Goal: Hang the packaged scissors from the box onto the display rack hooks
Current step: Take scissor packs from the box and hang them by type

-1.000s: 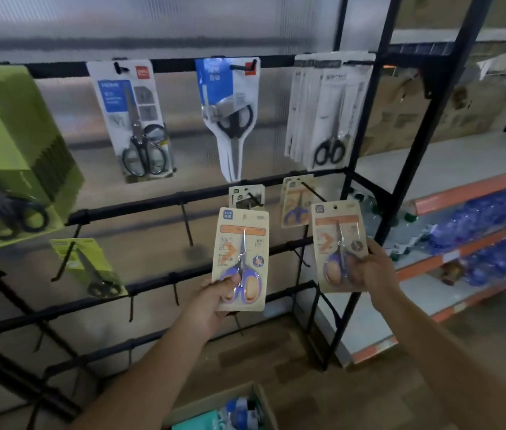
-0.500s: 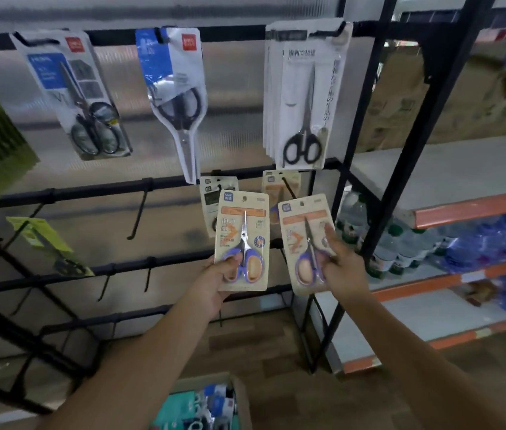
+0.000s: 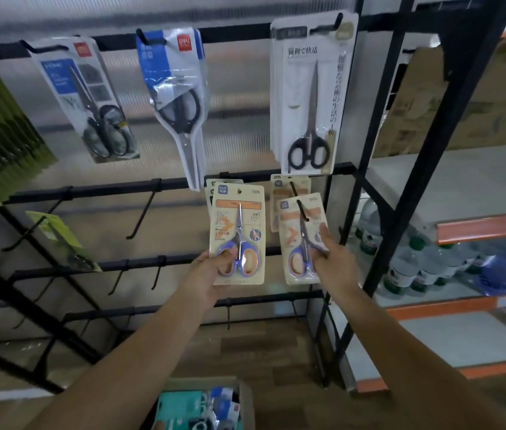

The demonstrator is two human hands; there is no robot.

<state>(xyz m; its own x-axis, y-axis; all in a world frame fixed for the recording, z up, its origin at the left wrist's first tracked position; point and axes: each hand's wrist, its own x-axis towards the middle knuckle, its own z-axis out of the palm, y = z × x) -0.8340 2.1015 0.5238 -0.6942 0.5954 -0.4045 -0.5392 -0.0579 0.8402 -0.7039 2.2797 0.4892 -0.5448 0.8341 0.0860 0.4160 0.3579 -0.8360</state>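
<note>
My left hand [image 3: 214, 268] grips a beige card of purple-and-orange scissors [image 3: 239, 234] by its lower left corner, held upright in front of the rack's second bar. My right hand [image 3: 332, 259] pinches a second, matching scissors pack [image 3: 299, 240], tilted a little. A black hook [image 3: 301, 209] pokes through this pack's top hole. More of the same packs [image 3: 289, 187] hang behind on that hook. The cardboard box [image 3: 245, 398] with more packaged goods stands on the floor below.
The black display rack [image 3: 90, 190] carries larger packaged scissors on its top bar and several bare hooks at left. Green packs [image 3: 0, 125] hang far left. A metal shelf unit [image 3: 462, 231] with water bottles stands at right.
My right hand has carried its pack up and left onto the hook on the second bar. The left hand's pack has risen slightly. The camera has moved closer to the rack.
</note>
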